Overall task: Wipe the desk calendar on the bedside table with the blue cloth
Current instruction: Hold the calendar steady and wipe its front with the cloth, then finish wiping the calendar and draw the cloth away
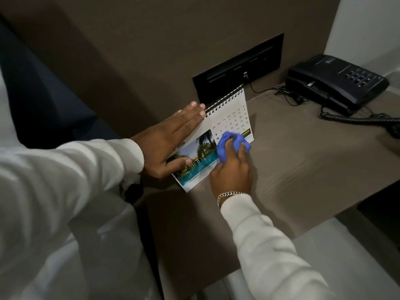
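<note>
A spiral-bound desk calendar (pixel 229 118) stands on the brown bedside table (pixel 303 161), its front showing a pool photo and a date grid. My left hand (pixel 171 141) grips its left end, fingers flat along the back and thumb on the photo. My right hand (pixel 232 172) holds a bunched blue cloth (pixel 225 148) pressed against the lower middle of the calendar's front, covering part of the date grid. A chain bracelet sits on my right wrist.
A black telephone (pixel 337 83) with a coiled cord (pixel 363 120) sits at the table's back right. A black socket panel (pixel 238 68) with a plugged cable is set in the wall behind the calendar. The table's front edge runs lower right.
</note>
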Demonstrator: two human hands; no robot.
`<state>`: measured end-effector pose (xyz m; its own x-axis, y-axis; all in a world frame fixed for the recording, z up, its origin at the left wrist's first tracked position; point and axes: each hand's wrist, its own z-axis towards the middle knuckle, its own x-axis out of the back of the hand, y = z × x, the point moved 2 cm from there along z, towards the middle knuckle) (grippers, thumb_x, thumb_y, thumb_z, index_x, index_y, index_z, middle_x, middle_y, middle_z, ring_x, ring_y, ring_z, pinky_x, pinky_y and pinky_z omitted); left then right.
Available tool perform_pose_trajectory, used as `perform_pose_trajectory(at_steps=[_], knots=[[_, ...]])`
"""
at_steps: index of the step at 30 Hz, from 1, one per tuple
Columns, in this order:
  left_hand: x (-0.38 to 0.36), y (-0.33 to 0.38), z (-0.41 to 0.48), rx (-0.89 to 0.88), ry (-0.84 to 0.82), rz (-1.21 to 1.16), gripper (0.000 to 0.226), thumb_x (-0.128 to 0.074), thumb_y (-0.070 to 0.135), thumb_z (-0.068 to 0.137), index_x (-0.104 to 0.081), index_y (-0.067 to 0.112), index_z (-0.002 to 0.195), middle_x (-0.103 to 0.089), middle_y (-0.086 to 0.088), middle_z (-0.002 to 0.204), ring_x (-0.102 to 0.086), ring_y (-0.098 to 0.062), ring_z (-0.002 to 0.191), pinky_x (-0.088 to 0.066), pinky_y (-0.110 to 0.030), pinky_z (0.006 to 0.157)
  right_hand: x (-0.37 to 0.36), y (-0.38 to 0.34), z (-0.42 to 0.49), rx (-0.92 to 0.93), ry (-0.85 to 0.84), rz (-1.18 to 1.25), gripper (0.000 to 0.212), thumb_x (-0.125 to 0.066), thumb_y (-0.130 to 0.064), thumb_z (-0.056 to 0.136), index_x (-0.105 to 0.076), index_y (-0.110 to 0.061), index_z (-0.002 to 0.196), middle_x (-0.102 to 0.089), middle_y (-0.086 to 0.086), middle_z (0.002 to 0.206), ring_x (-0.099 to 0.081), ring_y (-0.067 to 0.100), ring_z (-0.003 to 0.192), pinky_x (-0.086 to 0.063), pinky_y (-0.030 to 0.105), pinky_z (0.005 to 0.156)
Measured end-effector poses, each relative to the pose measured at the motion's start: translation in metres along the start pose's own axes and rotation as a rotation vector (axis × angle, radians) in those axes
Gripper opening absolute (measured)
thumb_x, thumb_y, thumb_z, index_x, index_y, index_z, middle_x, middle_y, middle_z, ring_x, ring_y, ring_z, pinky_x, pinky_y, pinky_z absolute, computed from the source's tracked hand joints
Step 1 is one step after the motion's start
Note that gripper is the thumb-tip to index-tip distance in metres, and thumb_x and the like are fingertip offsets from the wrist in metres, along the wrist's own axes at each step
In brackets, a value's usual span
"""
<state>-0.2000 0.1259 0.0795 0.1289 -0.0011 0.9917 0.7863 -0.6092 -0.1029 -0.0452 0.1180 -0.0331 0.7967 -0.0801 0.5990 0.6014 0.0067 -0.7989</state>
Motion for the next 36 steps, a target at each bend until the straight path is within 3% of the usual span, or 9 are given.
perform_pose_trajectory(at_steps=[5, 8, 12, 14, 17, 22, 28, 32, 36], knots=[[0.008, 0.004, 0.001, 0.034, -0.062, 0.018, 0.096, -0.057, 0.042, 0.084, -0.003, 0.000, 0.152, -0.001, -0.019, 0.163, 0.003, -0.031, 0.152, -0.010, -0.047, 0.123, 0.005, -0.011, -0.023, 0.082, -0.265, -0.333, 0.053, -0.052, -0.010, 0.085, -0.040, -0.013, 0.137, -0.027, 0.019, 0.152, -0.047, 0.038, 0.124, -0.041, 0.041, 0.102], [0.012, 0.005, 0.000, 0.061, -0.114, 0.026, 0.097, -0.055, 0.042, 0.082, -0.003, 0.002, 0.152, -0.002, -0.018, 0.163, 0.002, -0.031, 0.151, -0.012, -0.050, 0.122, 0.006, -0.012, -0.035, 0.207, -0.466, -0.470, 0.052, -0.049, -0.018, 0.092, -0.035, -0.014, 0.142, -0.017, 0.017, 0.158, -0.021, 0.041, 0.142, -0.019, 0.048, 0.117], [0.019, 0.013, 0.000, 0.140, -0.130, 0.044, 0.097, -0.052, 0.048, 0.080, -0.003, 0.007, 0.153, -0.004, -0.014, 0.164, -0.002, -0.030, 0.152, -0.012, -0.053, 0.121, 0.013, -0.001, -0.062, 0.435, -0.688, -0.491, 0.043, -0.044, -0.028, 0.096, -0.046, -0.026, 0.139, -0.013, 0.006, 0.162, -0.002, 0.040, 0.148, 0.001, 0.064, 0.117], [0.020, 0.023, 0.000, 0.223, -0.107, 0.010, 0.096, -0.051, 0.049, 0.079, -0.007, 0.008, 0.154, -0.008, -0.013, 0.164, -0.006, -0.030, 0.151, -0.014, -0.055, 0.120, 0.027, 0.007, -0.070, 0.634, -0.742, -0.481, 0.036, -0.048, -0.031, 0.094, -0.058, -0.030, 0.129, -0.029, 0.004, 0.158, -0.013, 0.041, 0.147, -0.009, 0.069, 0.113], [0.017, 0.041, 0.004, 0.382, -0.060, -0.051, 0.093, -0.049, 0.052, 0.079, -0.009, 0.012, 0.154, -0.008, -0.009, 0.164, -0.004, -0.028, 0.152, -0.014, -0.057, 0.119, 0.050, 0.027, -0.059, 0.807, -0.746, -0.530, 0.045, -0.042, -0.020, 0.088, -0.057, -0.038, 0.126, -0.041, 0.005, 0.152, -0.030, 0.044, 0.141, -0.021, 0.071, 0.109], [0.014, 0.059, 0.010, 0.590, -0.022, -0.116, 0.093, -0.046, 0.059, 0.078, -0.008, 0.019, 0.154, -0.009, -0.003, 0.165, -0.003, -0.027, 0.152, -0.010, -0.060, 0.118, 0.091, 0.068, 0.005, 0.628, -0.722, -0.702, 0.053, -0.049, -0.020, 0.087, -0.045, -0.036, 0.137, -0.024, 0.003, 0.160, -0.015, 0.042, 0.146, -0.013, 0.066, 0.114], [0.021, 0.072, 0.017, 0.714, -0.033, -0.207, 0.089, -0.034, 0.062, 0.080, -0.007, 0.020, 0.154, -0.008, -0.004, 0.165, -0.001, -0.029, 0.151, -0.006, -0.059, 0.119, 0.177, 0.116, 0.058, 0.272, -0.711, -0.874, 0.067, -0.047, -0.015, 0.087, -0.025, -0.032, 0.148, -0.006, 0.008, 0.163, -0.015, 0.043, 0.145, -0.032, 0.051, 0.111], [0.037, 0.085, 0.023, 0.927, 0.073, -0.359, 0.085, -0.041, 0.055, 0.083, -0.013, 0.016, 0.153, -0.008, -0.005, 0.165, 0.001, -0.032, 0.151, -0.005, -0.061, 0.118, 0.222, 0.109, 0.034, 0.125, -0.864, -0.773, 0.060, -0.054, -0.006, 0.080, -0.046, -0.027, 0.136, -0.024, 0.004, 0.157, -0.042, 0.034, 0.132, -0.046, 0.041, 0.101], [0.031, 0.094, 0.017, 1.179, 0.339, -0.525, 0.082, -0.051, 0.042, 0.085, -0.017, 0.010, 0.152, -0.008, -0.012, 0.164, -0.001, -0.036, 0.150, -0.007, -0.058, 0.117, 0.237, 0.089, 0.054, 0.179, -0.627, -0.511, 0.052, -0.059, -0.003, 0.081, -0.057, -0.021, 0.130, -0.044, 0.012, 0.148, -0.052, 0.031, 0.127, -0.044, 0.035, 0.099]])
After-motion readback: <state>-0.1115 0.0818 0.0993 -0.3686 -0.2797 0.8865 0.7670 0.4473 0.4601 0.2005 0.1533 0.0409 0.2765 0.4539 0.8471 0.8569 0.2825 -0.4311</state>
